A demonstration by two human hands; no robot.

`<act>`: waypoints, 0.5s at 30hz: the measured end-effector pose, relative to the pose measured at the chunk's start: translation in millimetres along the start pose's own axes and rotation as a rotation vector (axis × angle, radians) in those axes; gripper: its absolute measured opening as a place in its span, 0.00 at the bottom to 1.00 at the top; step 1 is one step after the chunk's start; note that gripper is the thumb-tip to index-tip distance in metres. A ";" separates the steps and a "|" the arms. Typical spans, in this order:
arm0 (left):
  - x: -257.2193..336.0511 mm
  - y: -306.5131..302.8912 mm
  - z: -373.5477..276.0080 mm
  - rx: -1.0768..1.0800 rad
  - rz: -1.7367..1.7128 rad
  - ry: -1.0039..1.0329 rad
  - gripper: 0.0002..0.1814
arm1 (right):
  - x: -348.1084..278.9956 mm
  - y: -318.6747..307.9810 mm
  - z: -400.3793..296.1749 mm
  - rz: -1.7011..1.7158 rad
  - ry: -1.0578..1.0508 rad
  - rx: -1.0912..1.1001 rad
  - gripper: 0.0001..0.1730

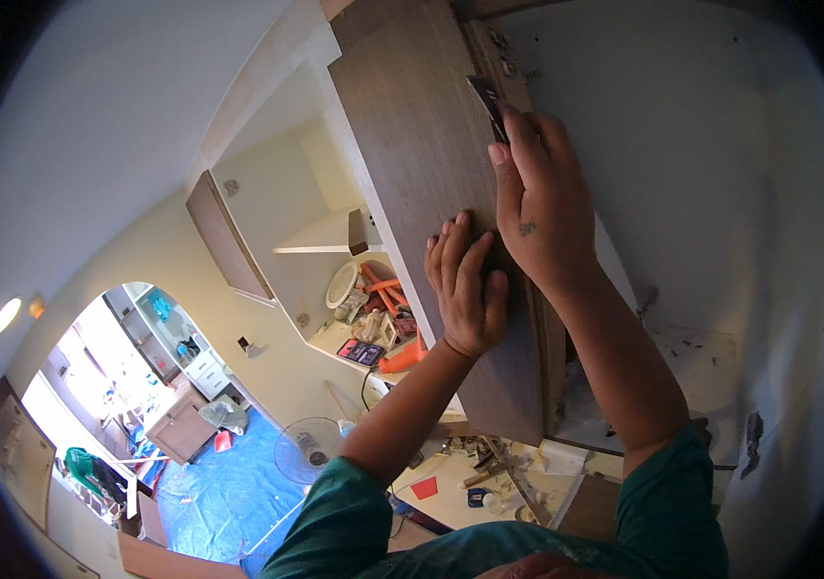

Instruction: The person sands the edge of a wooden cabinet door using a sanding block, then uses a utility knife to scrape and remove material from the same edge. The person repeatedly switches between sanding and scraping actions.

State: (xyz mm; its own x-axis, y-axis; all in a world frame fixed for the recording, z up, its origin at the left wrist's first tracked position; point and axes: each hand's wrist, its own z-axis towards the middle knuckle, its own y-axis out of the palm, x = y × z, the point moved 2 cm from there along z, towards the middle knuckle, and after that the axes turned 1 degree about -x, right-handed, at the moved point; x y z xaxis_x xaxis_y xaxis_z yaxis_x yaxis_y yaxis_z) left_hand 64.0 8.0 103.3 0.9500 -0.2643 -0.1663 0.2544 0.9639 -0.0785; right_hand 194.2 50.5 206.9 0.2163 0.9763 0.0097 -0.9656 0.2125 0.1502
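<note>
My right hand (546, 195) grips a thin, dark flat-bladed tool (488, 105), apparently a scraper or putty knife. Its blade end lies against the edge of a brown wood-grain cabinet panel (412, 130), and my fingers hide part of the tool. Lower on the same panel, my left hand (464, 289) rests with its fingers spread, holding nothing. Just right of the panel edge runs a raw wood strip (502, 61) with dark marks. Beyond it opens the grey cabinet interior (643, 145).
A shelf to the left carries a white bucket (343, 286), orange-handled tools (386, 289) and a phone (361, 352). Below me, a cluttered worktop (448, 510) holds a tape measure (476, 498). A fan (308, 450) stands near blue floor sheeting (227, 499). Another person (86, 467) is far left.
</note>
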 end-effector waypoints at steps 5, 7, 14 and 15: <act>-12.2 -8.3 44.5 0.052 -0.092 0.055 0.23 | -4.2 -1.4 3.3 -0.027 -0.035 -0.039 0.20; -8.9 -6.5 83.7 0.149 -0.151 0.067 0.22 | -1.9 -4.8 4.6 -0.069 -0.041 -0.099 0.24; -19.9 0.7 127.2 0.248 -0.190 0.107 0.15 | -9.9 -9.7 4.7 0.001 -0.026 -0.223 0.30; -20.5 1.3 124.4 0.261 -0.186 0.133 0.16 | -8.1 -9.2 4.0 -0.043 -0.060 -0.211 0.29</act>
State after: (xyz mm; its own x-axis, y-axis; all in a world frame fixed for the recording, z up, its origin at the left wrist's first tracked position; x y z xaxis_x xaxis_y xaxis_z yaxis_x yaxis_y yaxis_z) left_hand 67.3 18.7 228.8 0.8555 -0.4216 -0.3006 0.4750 0.8701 0.1315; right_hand 201.9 40.4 209.4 0.2598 0.9633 0.0671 -0.9628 0.2637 -0.0585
